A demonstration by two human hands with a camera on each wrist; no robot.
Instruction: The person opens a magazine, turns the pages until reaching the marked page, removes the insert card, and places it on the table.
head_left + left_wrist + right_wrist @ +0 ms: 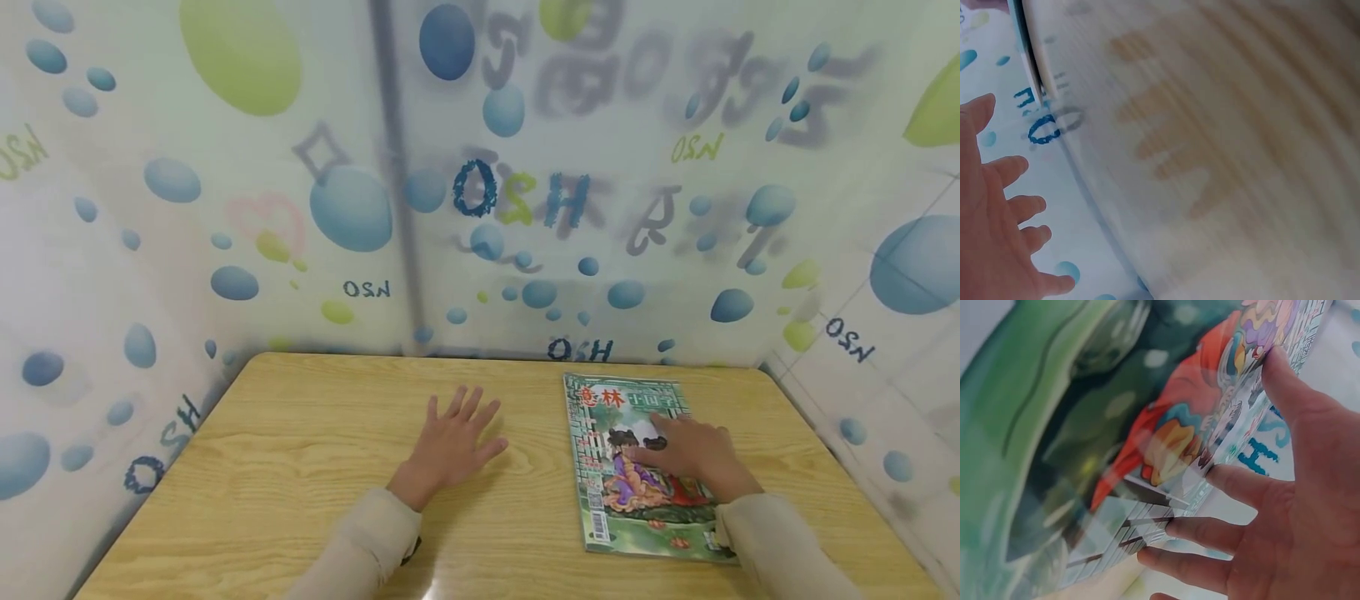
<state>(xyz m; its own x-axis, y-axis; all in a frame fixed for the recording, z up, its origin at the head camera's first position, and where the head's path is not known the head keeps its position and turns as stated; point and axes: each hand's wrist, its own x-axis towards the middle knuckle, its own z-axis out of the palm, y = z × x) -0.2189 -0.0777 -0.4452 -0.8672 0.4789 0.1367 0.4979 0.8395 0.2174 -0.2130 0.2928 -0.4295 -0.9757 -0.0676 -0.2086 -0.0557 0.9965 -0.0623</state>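
Observation:
A magazine [637,525] with a green illustrated cover lies flat on the right part of the wooden table. My right hand [693,450] is over its cover, fingers spread. In the right wrist view the fingertips of the right hand [1316,481] touch the glossy cover [1172,425]. My left hand [457,442] is to the left of the magazine, palm down with fingers spread, and holds nothing. The left wrist view shows the left hand [997,212] above the tabletop, its blurred reflection on the wood and a thin edge of the magazine [1025,50] beyond.
The light wood table [300,467] reaches back to a fabric wall [480,275] printed with blue and green drops and mirrored lettering. Similar panels [82,333] close in the left and right sides.

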